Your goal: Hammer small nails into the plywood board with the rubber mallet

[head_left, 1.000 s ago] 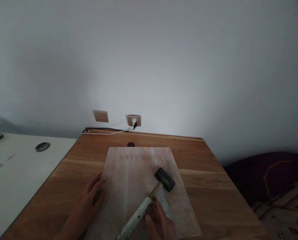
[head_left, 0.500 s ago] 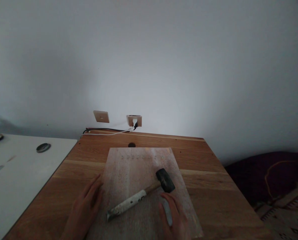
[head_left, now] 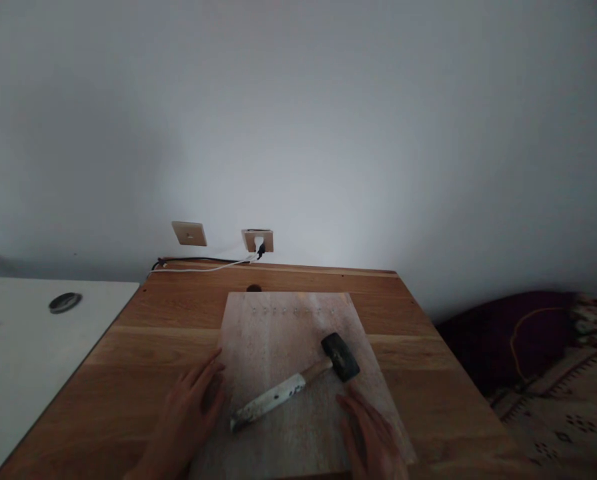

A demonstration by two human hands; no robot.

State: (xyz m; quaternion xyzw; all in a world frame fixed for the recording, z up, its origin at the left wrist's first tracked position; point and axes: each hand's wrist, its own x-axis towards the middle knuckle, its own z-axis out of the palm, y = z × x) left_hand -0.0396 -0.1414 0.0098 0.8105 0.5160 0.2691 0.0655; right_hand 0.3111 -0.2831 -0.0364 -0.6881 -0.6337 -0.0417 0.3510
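Board point(head_left: 268, 347): since half a second ago I see it has slid toward 3 o'clock across the wooden worktop point(head_left: 408, 393), with the hammer point(head_left: 291, 386) riding along on it.
Hammer: lying on the board, black head toward 2 o'clock, white-coated handle running down to 8 o'clock.
Left hand point(head_left: 191, 407): at the board's 9 o'clock edge; I make out its fingers loosely bent, parted from the thumb.
Right hand point(head_left: 371, 433): over the board at 5 o'clock from the hammer head; I can't tell from my feed whether its fingers grip anything.
Row of marks point(head_left: 295, 311): along the board's 12 o'clock end, too small for me to identify.
Socket point(head_left: 257, 241): on the wall at 11 o'clock from the board, plug in, white cable point(head_left: 205, 269) trailing toward 9 o'clock.
White surface point(head_left: 53, 373): at 9 o'clock, carrying a dark round piece point(head_left: 65, 303).
Purple cloth point(head_left: 508, 333): at 3 o'clock, beside patterned fabric point(head_left: 573, 393).
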